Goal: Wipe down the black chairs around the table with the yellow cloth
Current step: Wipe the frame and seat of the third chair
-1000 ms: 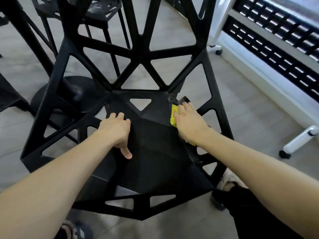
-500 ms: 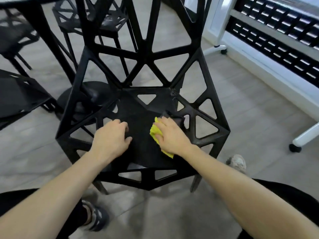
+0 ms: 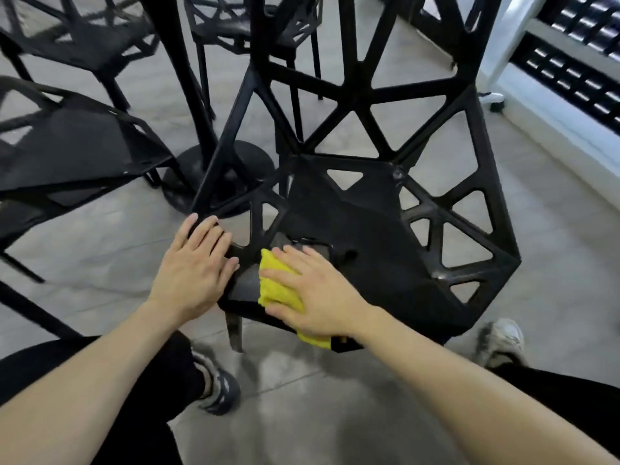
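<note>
A black chair [image 3: 385, 236] with a triangle-cut frame stands right in front of me, its backrest rising at the far side. My right hand [image 3: 315, 293] lies flat with straight fingers on the folded yellow cloth [image 3: 276, 286], pressing it onto the seat's front left part. The cloth pokes out to the left of the hand and below the wrist. My left hand [image 3: 198, 263] rests on the seat's left front corner, fingers extended over the frame edge.
A second black chair [image 3: 77, 152] stands at the left and a third [image 3: 241, 31] behind. The black table post and round base [image 3: 214, 169] stand just left of the chair. A white wheeled frame [image 3: 496, 102] is at the right. My shoes [image 3: 500, 340] flank the chair.
My right hand has slid the cloth from the seat's back right toward its front left. My left hand has shifted out to the left front corner. The view has pulled back.
</note>
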### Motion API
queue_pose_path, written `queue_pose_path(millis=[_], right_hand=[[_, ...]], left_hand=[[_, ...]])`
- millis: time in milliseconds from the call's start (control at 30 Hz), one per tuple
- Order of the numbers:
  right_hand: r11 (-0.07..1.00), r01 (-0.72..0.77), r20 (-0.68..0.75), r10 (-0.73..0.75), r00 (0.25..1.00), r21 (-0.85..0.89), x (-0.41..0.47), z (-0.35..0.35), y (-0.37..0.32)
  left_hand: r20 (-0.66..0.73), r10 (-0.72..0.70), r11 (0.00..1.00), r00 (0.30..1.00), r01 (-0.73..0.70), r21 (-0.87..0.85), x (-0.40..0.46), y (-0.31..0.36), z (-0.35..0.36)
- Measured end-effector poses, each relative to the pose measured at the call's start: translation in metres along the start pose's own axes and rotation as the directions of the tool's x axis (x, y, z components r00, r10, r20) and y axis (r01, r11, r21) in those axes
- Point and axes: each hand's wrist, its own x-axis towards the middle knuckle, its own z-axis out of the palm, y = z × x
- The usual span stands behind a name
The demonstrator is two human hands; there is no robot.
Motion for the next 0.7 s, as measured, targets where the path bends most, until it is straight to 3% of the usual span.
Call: queue_pose_path(millis=[67, 133, 233, 267, 300, 367, 433, 500, 567, 633, 700], right_hand=[[0.998, 0.057, 0.030, -0.058, 0.998, 0.034, 0.007, -0.008, 0.015], [0.987, -0.154, 0.037, 0.155, 0.987, -0.040, 0.029, -0.012, 0.076], [0.813, -0.563, -0.007, 0.568, 0.823, -0.146, 0.069, -0.024, 0.156], [0.793, -0.594, 0.005, 0.600, 0.800, -0.131, 0.076, -0.022, 0.155], [0.832, -0.546, 0.033, 0.551, 0.834, -0.094, 0.077, -0.016, 0.138], [0.977, -0.212, 0.058, 0.211, 0.976, 0.014, 0.058, -0.009, 0.073], [0.984, 0.128, 0.111, -0.143, 0.984, 0.125, 0.031, -0.004, 0.033], [0.976, 0.182, 0.095, -0.194, 0.976, 0.122, 0.048, -0.009, 0.053], [0.996, -0.088, 0.054, 0.087, 0.995, 0.027, 0.094, -0.014, 0.099], [0.914, -0.405, 0.007, 0.405, 0.914, -0.025, 0.137, -0.015, 0.130], [0.850, -0.527, -0.027, 0.526, 0.850, -0.014, 0.149, -0.004, 0.117]], left_hand=[[-0.068, 0.007, 0.999, 0.998, -0.010, -0.045, 0.001, -0.001, 0.008], [-0.129, -0.016, 0.996, 0.991, 0.003, -0.093, 0.003, 0.000, 0.014], [-0.177, -0.029, 0.992, 0.984, 0.007, -0.127, 0.003, -0.001, 0.020], [-0.185, -0.031, 0.990, 0.982, 0.005, -0.138, 0.003, -0.002, 0.022], [-0.195, -0.028, 0.989, 0.980, -0.002, -0.150, 0.003, -0.003, 0.024], [-0.209, -0.026, 0.985, 0.978, -0.010, -0.170, 0.003, -0.005, 0.026], [-0.229, -0.039, 0.982, 0.973, -0.005, -0.188, 0.002, -0.004, 0.028], [-0.255, -0.045, 0.980, 0.966, -0.007, -0.200, 0.002, -0.004, 0.029], [-0.263, -0.042, 0.981, 0.964, -0.010, -0.195, 0.004, -0.004, 0.030], [-0.248, -0.047, 0.984, 0.968, 0.002, -0.180, 0.004, -0.005, 0.029], [-0.236, -0.048, 0.984, 0.971, 0.005, -0.176, 0.002, -0.004, 0.029]])
